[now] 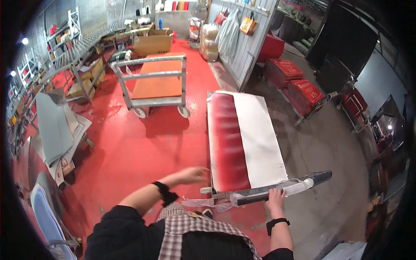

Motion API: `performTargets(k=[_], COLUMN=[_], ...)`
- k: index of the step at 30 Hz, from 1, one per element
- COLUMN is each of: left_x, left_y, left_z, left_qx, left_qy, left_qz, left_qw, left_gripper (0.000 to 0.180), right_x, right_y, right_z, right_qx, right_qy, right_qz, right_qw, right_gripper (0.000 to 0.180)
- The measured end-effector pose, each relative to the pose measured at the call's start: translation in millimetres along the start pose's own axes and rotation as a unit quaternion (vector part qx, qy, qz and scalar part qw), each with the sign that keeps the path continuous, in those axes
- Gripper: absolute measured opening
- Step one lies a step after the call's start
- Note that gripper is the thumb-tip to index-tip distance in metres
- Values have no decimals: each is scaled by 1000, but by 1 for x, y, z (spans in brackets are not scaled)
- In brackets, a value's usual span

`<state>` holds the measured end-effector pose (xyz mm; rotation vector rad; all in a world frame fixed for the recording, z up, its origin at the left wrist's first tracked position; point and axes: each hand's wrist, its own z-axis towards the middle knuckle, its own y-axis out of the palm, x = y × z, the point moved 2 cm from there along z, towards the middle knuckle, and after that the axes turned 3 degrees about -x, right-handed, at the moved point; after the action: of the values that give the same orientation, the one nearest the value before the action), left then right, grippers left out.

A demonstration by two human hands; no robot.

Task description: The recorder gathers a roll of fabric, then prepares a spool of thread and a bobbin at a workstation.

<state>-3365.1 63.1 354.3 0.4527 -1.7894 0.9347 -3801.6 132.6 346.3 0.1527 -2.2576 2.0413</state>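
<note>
Right hand [275, 198] closed around grey roll [281, 187] at near end of red-and-white sheet [242, 138]; left hand [193, 174] open, blurred, holding nothing. Risk: one-handed grip, roll slipping floorward.

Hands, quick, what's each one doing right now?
Left hand: open, blurred, reaching toward the red and white sheet, holding nothing.
Right hand: closed around the long dark tool.
</note>
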Motion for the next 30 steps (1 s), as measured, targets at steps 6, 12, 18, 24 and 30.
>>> performTargets(k=[6,12,18,24,30], left_x=[-166,-263,-303,-188,-96], left_y=[-75,-69,-205,-423,-567], left_z=[-137,-236,-108,148,306], left_qx=[316,281,327,365,483], left_qy=[-325,-519,-450,-259,-55], left_qz=[20,7,103,192,241], left_qw=[891,807,825,874,840], left_gripper=[50,47,41,39,24], right_x=[88,179,141,-3,-73], right_y=[3,56,46,23,68], right_z=[42,65,125,290,412], right_qx=[-24,-84,-339,-210,-338], right_qy=[-36,3,181,208,141], right_qz=[-18,-89,-152,195,311], right_qw=[999,993,910,935,877], right_gripper=[42,38,20,21,20])
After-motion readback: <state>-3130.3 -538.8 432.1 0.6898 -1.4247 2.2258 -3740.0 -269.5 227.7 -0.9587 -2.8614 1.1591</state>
